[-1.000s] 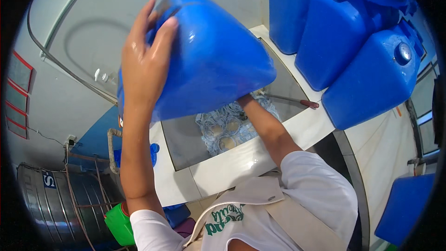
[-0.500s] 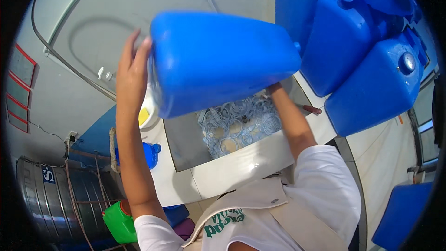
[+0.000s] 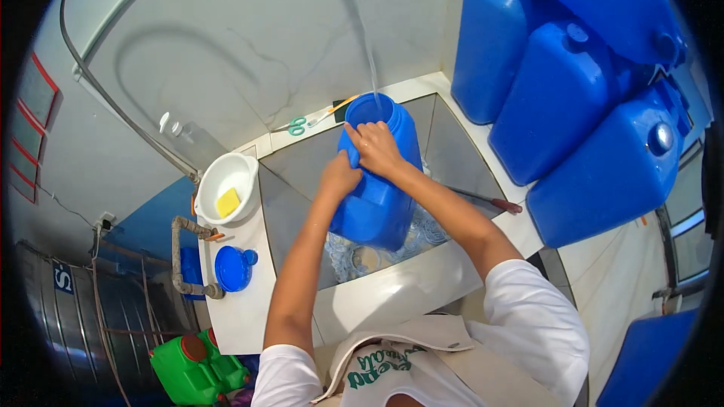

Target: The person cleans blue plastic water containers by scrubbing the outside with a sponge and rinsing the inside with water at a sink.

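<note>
The left hand (image 3: pixel 342 175), fingers clenched, grasps the blue jug (image 3: pixel 375 215); the right hand (image 3: pixel 375 149) touches its near rim, grip unclear.

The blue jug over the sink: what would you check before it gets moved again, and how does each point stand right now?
1. Mouth uncovered: ok, the blue jug has no lid on its mouth.
2. Stream lined up: ok, the clear stream appears to enter the mouth.
3. Both hands on it: ok, the left hand grips its upper side and the right hand is just below the mouth.
4. Sink clear of tools: not ok, the red-handled tool pokes over the sink.
5. Fill level: cannot tell.
6. Firm footing: cannot tell, the underside is hidden.
</note>
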### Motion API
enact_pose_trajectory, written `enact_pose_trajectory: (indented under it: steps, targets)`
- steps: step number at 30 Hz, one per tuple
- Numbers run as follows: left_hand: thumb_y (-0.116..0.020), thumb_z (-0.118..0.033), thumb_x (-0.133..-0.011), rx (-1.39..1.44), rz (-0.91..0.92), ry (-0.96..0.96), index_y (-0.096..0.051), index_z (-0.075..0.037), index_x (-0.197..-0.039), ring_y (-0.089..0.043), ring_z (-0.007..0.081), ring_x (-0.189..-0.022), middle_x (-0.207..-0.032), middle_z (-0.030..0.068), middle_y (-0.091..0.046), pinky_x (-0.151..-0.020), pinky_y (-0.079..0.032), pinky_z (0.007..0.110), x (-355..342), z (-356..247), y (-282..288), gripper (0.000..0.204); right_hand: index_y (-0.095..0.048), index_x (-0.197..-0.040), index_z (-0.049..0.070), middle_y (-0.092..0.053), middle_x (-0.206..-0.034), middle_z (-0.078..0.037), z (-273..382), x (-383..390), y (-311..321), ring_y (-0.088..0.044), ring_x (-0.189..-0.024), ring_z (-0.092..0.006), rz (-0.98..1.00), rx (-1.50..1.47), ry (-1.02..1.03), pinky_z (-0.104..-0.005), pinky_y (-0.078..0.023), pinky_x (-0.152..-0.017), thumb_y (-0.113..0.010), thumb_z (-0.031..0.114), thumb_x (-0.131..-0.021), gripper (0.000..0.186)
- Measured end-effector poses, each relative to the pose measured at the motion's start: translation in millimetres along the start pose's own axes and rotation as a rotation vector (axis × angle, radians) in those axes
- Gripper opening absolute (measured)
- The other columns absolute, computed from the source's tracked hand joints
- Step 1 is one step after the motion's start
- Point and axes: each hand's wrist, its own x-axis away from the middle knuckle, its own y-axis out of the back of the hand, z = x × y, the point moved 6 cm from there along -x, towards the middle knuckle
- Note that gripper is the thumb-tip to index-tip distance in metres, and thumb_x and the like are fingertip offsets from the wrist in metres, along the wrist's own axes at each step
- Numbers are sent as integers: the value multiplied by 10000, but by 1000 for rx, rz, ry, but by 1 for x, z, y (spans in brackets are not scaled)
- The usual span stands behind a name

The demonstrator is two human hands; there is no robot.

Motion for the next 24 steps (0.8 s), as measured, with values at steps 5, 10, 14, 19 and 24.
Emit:
enact_pose_trajectory:
  steps: [5,10,14,19,24]
  targets:
    - [-634,-245,-746,50,-128,73,-528,56,-1036,-570,444,-918,-965,316,-584,-798,-456,467,6,6,-17,431,-522,-1199,7,-615,-1054,-159,-25,-10,-23,-585,-973,-310,517,-361,154,-415,-443,-861,-644,145,-670,561]
    - [-575,-284,-817,75,-259,-53,-519,56,-990,-574,460,-845,-869,322,-590,-753,-452,508,-7,-2,-3,386,-606,-879,-61,-625,-764,-163,-111,-54,-23,-634,-667,-205,510,-1056,-864,-295,-544,-581,-505,51,-808,166]
    - [-548,-298,-842,-16,-202,-238,-526,53,-1009,-584,437,-846,-895,278,-609,-738,-469,489,-33,-10,1,389,-578,-839,-102,-613,-744,-172,-117,-58,-23,-637,-642,-225,763,-943,-781,-296,-562,-574,-449,-17,-789,163]
    - [-557,-338,-841,-365,-236,-203,-551,-7,-1016,-611,379,-825,-899,209,-626,-707,-492,453,-73,-16,-8,374,-563,-845,-98,-610,-785,-177,-102,-74,-10,-648,-675,-244,687,-1338,-1047,-303,-577,-645,-441,-40,-770,155]
    - [-533,-407,-842,-343,-259,-273,-565,-23,-949,-600,366,-885,-964,201,-608,-742,-475,478,-79,-43,-15,400,-569,-841,-85,-606,-769,-154,-95,-78,0,-640,-679,-225,706,-1349,-970,-292,-573,-652,-416,-36,-778,173]
